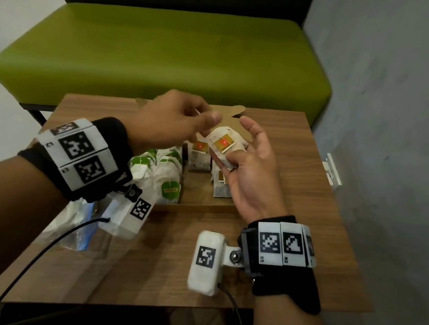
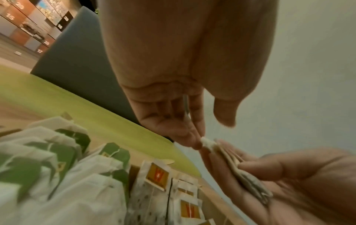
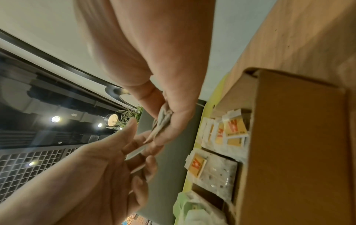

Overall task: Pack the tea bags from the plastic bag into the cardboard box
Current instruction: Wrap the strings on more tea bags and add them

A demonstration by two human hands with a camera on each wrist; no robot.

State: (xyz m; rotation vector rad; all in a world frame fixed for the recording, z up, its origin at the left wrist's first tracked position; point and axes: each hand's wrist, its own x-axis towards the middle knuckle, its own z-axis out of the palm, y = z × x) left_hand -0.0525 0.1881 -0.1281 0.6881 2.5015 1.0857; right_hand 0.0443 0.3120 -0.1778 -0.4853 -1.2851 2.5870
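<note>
Hands over an open cardboard box (image 1: 197, 208) on a wooden counter (image 1: 310, 200). A small stack of orange-tagged tea bags (image 1: 223, 147) is cradled in the right hand (image 1: 252, 172), palm up; the stack is pinned by the thumb while the other fingers (image 1: 252, 124) stay loosely extended, presumably so that the top bag is left free. The upper corner of that top bag (image 2: 207, 143) is pinched between thumb and forefinger of the left hand (image 1: 175, 120), the remaining fingers being held clear; the grip is judged to be a peeling one, meant to separate a single bag from the stack.

Inside the box, green-tagged bags (image 1: 164, 172) are stood in a row on the left side and orange-tagged bags (image 1: 199, 155) are stood upright towards the middle and right, so sorting by kind is suggested. Bare floor of the box is visible in the near right part, where room evidently remains. The plastic bag (image 1: 75, 226) lies on the counter near the left wrist, well apart from the box's right side; whether any bags remain in it cannot be told.
</note>
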